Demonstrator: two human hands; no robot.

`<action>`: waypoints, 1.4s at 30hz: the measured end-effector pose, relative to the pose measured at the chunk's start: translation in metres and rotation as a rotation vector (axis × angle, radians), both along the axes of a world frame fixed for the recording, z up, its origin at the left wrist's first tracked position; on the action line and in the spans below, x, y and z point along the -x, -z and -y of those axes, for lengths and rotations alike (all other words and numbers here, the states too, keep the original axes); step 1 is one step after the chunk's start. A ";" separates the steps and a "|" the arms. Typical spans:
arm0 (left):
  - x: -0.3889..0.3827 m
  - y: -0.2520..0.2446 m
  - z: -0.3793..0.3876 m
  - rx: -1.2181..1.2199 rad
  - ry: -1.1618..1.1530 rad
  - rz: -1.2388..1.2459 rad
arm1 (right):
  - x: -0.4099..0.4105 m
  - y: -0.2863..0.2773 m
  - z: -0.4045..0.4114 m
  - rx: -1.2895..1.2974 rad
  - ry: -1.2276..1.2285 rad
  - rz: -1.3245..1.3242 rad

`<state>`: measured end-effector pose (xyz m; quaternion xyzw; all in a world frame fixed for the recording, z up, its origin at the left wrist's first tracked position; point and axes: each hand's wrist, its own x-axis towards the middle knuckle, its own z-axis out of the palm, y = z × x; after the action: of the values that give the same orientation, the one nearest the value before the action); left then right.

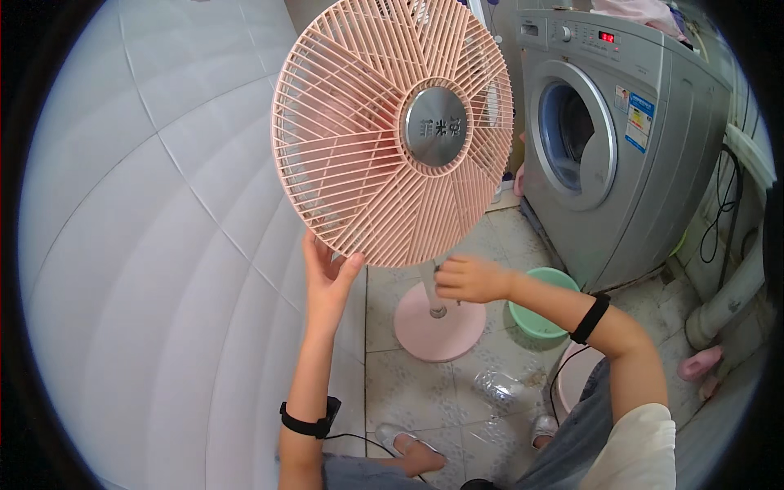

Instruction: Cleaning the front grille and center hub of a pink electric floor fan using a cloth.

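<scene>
A pink pedestal fan stands before me, its round front grille [361, 202] filling the upper middle of the view. A silver hub cap [436, 127] with writing marks the grille's centre. My left hand [327, 269] grips the lower left rim, thumb in front and fingers behind. Below the grille, my right hand [468, 280] is at the fan's pale pole [432, 293], slightly blurred with fingers curled. Something small and dark shows at its fingertips; I cannot tell what it is. The pole rises from a round pink base [440, 337] on the floor.
A grey front-loading washing machine [637, 159] with a lit red display stands at right, cloth [640, 9] on top. Beside my right forearm is a green basin [539, 312]; a pink tub [576, 373] is partly hidden by my leg. The tiled floor [496, 386] looks wet. White tiled wall [184, 245] runs along the left.
</scene>
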<state>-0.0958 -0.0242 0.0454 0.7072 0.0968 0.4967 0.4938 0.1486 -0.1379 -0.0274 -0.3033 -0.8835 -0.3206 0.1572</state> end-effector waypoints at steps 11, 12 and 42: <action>-0.005 0.012 -0.011 0.003 0.126 0.000 | -0.033 -0.062 0.032 -0.371 0.318 -0.646; -0.005 0.012 -0.010 -0.001 0.117 -0.017 | -0.028 -0.070 0.032 -0.394 0.294 -0.700; -0.003 0.009 -0.003 0.080 0.150 -0.025 | -0.003 -0.084 0.002 -0.524 0.182 -0.524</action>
<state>-0.0928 -0.0208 0.0362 0.6983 0.0693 0.4453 0.5561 0.1517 -0.1396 0.0567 -0.4015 -0.6710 -0.4598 0.4209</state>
